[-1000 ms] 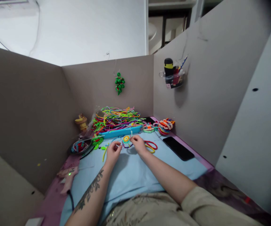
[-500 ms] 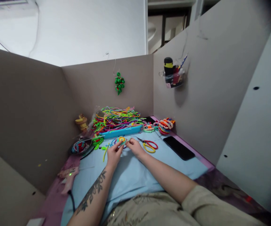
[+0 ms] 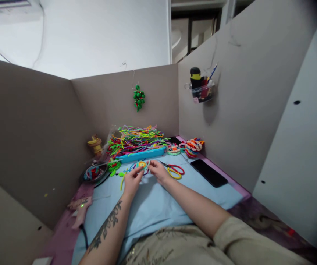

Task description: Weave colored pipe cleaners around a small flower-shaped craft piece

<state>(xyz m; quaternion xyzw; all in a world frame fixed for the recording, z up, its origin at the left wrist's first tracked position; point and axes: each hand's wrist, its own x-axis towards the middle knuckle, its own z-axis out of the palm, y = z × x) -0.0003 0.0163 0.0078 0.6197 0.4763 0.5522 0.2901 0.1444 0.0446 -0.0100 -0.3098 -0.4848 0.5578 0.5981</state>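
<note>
The piece (image 3: 141, 164), a small round thing with a yellow and orange middle and blue and purple strands about it, lies between the two hands, just beyond the left fingertips and just to the left of the right ones. The left grip (image 3: 131, 181) has thumb and fingers pressed together on the near edge of the piece. The right grip (image 3: 158, 172) pinches a pale green strand (image 3: 149, 163) at the right side of the piece; whether that strand is fixed to it, I cannot tell. The fingertips of both hands are near each other but apart.

Scissors (image 3: 179, 172) with one red and one yellow handle lie just right of the right hand, on the blue cloth (image 3: 158, 206) that covers the surface. A yellow-green stem (image 3: 122, 182) lies just left of the left hand, and a green figure (image 3: 115, 166) sits farther left. Behind the piece stands a blue tray (image 3: 142, 155) heaped with coloured stems (image 3: 136, 139). A phone (image 3: 208, 173) lies to the right of the scissors, well apart from the piece. A pink glue gun (image 3: 80, 211) with a green light lies at the left.
</note>
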